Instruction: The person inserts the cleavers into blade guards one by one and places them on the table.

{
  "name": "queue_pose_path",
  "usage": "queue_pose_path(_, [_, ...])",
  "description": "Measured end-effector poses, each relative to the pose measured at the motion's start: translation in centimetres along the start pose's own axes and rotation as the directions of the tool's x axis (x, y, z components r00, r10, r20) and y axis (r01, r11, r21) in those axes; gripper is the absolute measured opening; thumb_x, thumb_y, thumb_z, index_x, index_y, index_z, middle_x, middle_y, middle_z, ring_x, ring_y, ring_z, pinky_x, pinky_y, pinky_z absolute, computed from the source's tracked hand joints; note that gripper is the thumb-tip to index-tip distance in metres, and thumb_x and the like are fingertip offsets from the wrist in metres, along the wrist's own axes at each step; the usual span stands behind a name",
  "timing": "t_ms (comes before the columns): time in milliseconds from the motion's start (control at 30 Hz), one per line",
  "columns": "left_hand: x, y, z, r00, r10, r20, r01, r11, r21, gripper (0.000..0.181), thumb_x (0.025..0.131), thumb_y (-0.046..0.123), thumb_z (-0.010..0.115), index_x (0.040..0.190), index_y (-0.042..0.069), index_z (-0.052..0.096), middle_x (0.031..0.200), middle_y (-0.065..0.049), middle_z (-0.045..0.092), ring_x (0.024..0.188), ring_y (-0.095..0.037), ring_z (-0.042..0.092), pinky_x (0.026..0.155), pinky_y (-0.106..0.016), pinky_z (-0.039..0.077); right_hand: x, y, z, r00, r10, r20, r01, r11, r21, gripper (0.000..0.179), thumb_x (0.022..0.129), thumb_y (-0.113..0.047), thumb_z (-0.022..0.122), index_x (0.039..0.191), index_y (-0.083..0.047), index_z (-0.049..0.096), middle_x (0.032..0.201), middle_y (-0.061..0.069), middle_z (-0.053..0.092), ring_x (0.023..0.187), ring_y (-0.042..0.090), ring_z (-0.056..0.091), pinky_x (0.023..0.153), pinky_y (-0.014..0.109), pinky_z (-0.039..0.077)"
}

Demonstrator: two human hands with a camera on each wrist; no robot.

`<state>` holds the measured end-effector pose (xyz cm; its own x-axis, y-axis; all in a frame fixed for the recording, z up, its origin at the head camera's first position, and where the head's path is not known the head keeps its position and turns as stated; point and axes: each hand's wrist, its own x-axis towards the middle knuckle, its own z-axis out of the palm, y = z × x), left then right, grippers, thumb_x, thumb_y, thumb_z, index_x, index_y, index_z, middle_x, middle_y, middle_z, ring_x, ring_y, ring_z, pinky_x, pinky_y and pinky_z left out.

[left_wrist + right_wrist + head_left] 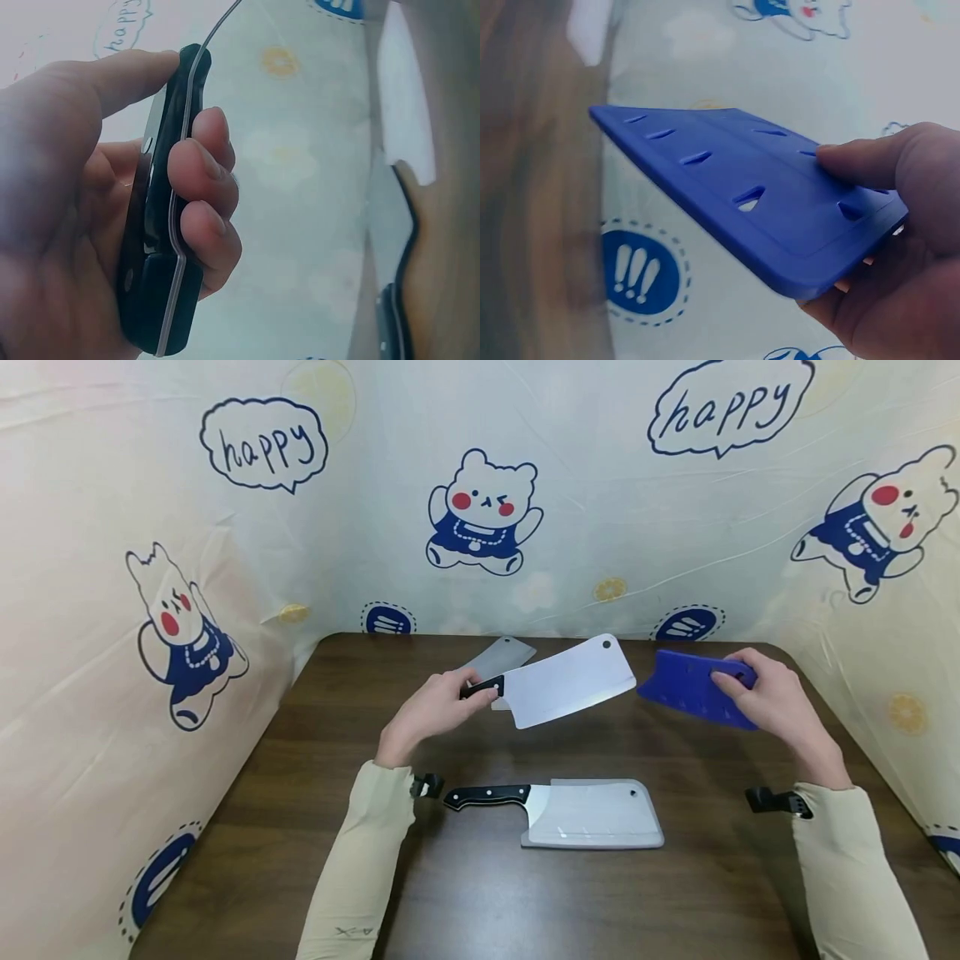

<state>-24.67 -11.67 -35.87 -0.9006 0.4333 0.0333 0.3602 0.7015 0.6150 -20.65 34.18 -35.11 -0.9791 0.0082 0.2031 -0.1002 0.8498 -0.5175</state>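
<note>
My left hand [442, 703] grips the black handle of a cleaver [573, 681], whose broad pale blade points right, above the table. In the left wrist view, fingers curl round the black handle [169, 210]. My right hand [776, 702] pinches a flat blue plastic blade cover [697, 689] at its right end, thumb on the upper face. Several slots run through this cover in the right wrist view. On the table in front lies another cleaver [588, 814], black handle to the left; a pale rim shows along its blade, perhaps a cover.
Behind the held cleaver lies a grey blade-shaped piece [504, 656], partly hidden by the left hand and blade. The dark wooden table [315, 827] is bordered by a printed cloth [360, 510] at the back and both sides.
</note>
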Motion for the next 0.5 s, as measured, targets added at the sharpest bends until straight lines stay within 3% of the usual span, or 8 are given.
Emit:
queue_pose_path(167, [-0.3, 0.5, -0.9, 0.999, 0.007, -0.038, -0.008, 1.000, -0.010, 0.033, 0.098, 0.050, 0.053, 0.106, 0.020, 0.061, 0.080, -0.003, 0.059, 0.071, -0.021, 0.053, 0.061, -0.032, 0.043, -0.4, -1.2, -0.8, 0.997, 0.009, -0.073, -0.002, 0.996, 0.092, 0.048, 0.099, -0.042, 0.051, 0.128, -0.004, 0.052, 0.123, 0.031, 0.057, 0.100, 0.049, 0.058, 0.082, 0.066, 0.047])
queue_pose_path(267, [-0.6, 0.9, -1.5, 0.998, 0.006, -0.061, -0.008, 1.000, -0.018, 0.032, 0.098, 0.049, 0.053, 0.106, 0.019, 0.060, 0.078, -0.004, 0.057, 0.071, -0.021, 0.052, 0.060, -0.033, 0.042, -0.7, -1.8, -1.0, 0.995, 0.000, -0.101, 0.014, 0.990, 0.138, 0.044, 0.099, -0.040, 0.054, 0.128, -0.006, 0.054, 0.122, 0.029, 0.058, 0.098, 0.045, 0.060, 0.077, 0.054, 0.052])
queue_pose_path(400, [-0.9, 1.3, -2.2, 0.995, -0.011, -0.097, 0.008, 0.999, -0.031, 0.034, 0.098, 0.050, 0.053, 0.109, 0.018, 0.060, 0.078, -0.006, 0.054, 0.070, -0.022, 0.050, 0.059, -0.032, 0.040, -0.9, -2.4, -1.2, 0.994, -0.005, -0.112, 0.024, 0.986, 0.165, 0.040, 0.097, -0.039, 0.058, 0.126, -0.011, 0.056, 0.118, 0.021, 0.062, 0.085, 0.017, 0.064, 0.068, 0.024, 0.049])
queue_pose_path(500, [-1.0, 1.3, -2.5, 0.991, -0.029, -0.131, 0.024, 0.999, -0.041, 0.037, 0.097, 0.053, 0.052, 0.108, 0.018, 0.059, 0.079, -0.006, 0.053, 0.071, -0.022, 0.050, 0.060, -0.033, 0.040, -1.0, -2.7, -1.3, 0.993, 0.000, -0.118, 0.023, 0.980, 0.200, 0.040, 0.097, -0.038, 0.058, 0.127, -0.012, 0.056, 0.116, 0.011, 0.061, 0.079, -0.002, 0.057, 0.065, 0.014, 0.045])
